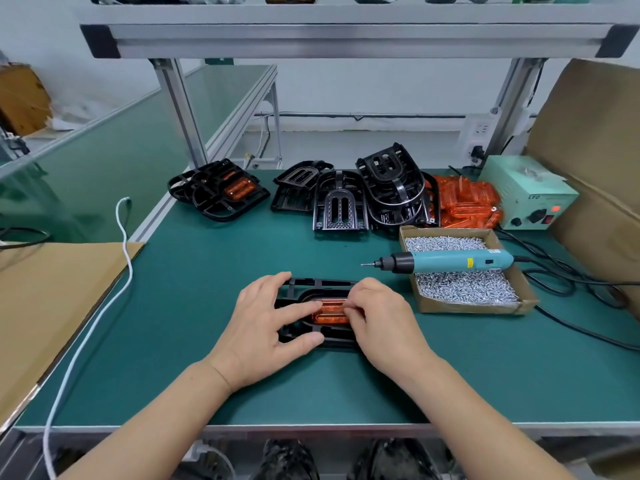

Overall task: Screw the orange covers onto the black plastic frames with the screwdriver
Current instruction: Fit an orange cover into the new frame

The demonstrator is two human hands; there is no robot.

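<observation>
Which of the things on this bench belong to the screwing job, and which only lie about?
For the job: black frame under the left hand; orange cover, pinched by the right hand; screwdriver; box of screws; stack of black frames; pile of orange covers.

Lying about: white cord; cardboard sheet; large cardboard box.

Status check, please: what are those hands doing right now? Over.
Left hand presses on black frame; right hand pinches orange cover set in it. Screwdriver lies across screw box, untouched. Nothing blocking.
</observation>
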